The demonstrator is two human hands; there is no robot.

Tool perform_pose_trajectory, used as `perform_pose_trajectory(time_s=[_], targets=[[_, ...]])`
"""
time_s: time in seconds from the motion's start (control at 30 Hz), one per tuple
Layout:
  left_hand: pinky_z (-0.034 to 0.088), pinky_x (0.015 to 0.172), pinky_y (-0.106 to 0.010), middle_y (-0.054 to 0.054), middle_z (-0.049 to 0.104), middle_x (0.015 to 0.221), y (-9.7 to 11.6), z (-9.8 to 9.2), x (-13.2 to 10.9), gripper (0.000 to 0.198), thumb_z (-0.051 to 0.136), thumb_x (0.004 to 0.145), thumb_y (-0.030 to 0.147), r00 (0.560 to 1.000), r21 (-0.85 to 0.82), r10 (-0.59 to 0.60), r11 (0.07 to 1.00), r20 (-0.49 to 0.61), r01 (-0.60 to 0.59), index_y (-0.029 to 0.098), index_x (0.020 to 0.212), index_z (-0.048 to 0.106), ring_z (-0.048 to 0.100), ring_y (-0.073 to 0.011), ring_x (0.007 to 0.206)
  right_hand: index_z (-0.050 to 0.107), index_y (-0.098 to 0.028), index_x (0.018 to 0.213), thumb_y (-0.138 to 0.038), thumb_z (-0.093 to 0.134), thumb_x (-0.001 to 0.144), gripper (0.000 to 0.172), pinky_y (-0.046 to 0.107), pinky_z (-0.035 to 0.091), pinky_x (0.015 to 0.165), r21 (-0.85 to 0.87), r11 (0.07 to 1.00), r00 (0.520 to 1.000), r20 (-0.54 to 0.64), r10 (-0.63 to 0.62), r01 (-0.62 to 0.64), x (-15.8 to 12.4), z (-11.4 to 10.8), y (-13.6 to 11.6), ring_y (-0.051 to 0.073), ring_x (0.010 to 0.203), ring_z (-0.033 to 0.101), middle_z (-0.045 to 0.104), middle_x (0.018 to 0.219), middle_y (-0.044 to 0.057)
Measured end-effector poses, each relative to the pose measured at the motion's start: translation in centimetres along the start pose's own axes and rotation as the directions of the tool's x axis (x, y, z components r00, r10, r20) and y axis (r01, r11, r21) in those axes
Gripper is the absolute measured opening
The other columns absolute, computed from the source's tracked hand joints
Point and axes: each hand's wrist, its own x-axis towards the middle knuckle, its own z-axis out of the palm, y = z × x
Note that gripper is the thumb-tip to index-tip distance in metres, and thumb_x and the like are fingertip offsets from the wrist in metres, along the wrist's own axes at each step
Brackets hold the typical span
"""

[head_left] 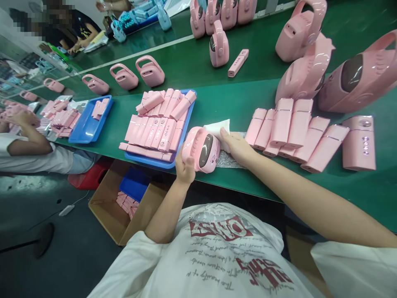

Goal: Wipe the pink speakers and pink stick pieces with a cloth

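Note:
My left hand (184,164) grips a pink handbag-shaped device (201,149) with a dark oval window, held at the near edge of the green bench (226,99). My right hand (237,145) presses a white cloth (218,128) against the device's right side. Under them lies a grey foam pad (228,160). A blue tray (186,130) heaped with pink flat rectangular parts sits just left of the device. A row of pink rectangular parts (291,128) lies to the right of my right hand.
Several finished pink devices (356,78) stand at the right and back of the bench. A second blue tray (88,124) is farther left near another person's arm (27,142). A cardboard box (124,207) with pink parts sits on the floor below.

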Motion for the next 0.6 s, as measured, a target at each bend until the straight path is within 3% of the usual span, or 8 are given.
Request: perform_pose_trajectory(time_s=[0.2, 0.37, 0.6], targets=[[0.046, 0.106, -0.039, -0.010, 0.067, 0.124, -0.4, 0.2, 0.0, 0.054, 0.042, 0.090, 0.057, 0.994, -0.161, -0.092, 0.984, -0.064, 0.081, 0.021, 0.122, 0.067, 0.060, -0.0286, 0.120, 0.068, -0.019, 0.074, -0.081, 0.050, 0.074, 0.065, 0.036, 0.050, 0.080, 0.028, 1.000, 0.999, 0.051, -0.008, 0.007, 0.0, 0.0, -0.2, 0.021, 0.080, 0.063, 0.069, 0.077, 0.005], [0.046, 0.106, -0.040, -0.010, 0.069, 0.120, -1.1, -0.3, -0.5, 0.063, 0.038, 0.087, 0.065, 0.991, -0.201, -0.085, 0.978, -0.101, 0.064, 0.020, 0.118, 0.070, 0.061, -0.0302, 0.118, 0.074, -0.021, 0.089, -0.075, 0.055, 0.076, 0.059, 0.036, 0.050, 0.086, 0.114, 0.991, 0.990, 0.118, -0.083, 0.070, -0.2, 0.0, -0.3, 0.022, 0.088, 0.065, 0.071, 0.084, 0.005], [0.045, 0.107, -0.042, -0.010, 0.069, 0.120, -0.8, -0.1, -0.2, 0.063, 0.038, 0.088, 0.065, 0.995, -0.257, -0.074, 0.965, -0.066, 0.055, 0.020, 0.120, 0.069, 0.060, -0.0313, 0.119, 0.073, -0.016, 0.094, -0.076, 0.051, 0.078, 0.065, 0.037, 0.052, 0.084, 0.057, 0.994, 0.989, 0.109, -0.098, 0.092, -0.4, -0.1, 0.0, 0.022, 0.086, 0.065, 0.069, 0.081, 0.005]])
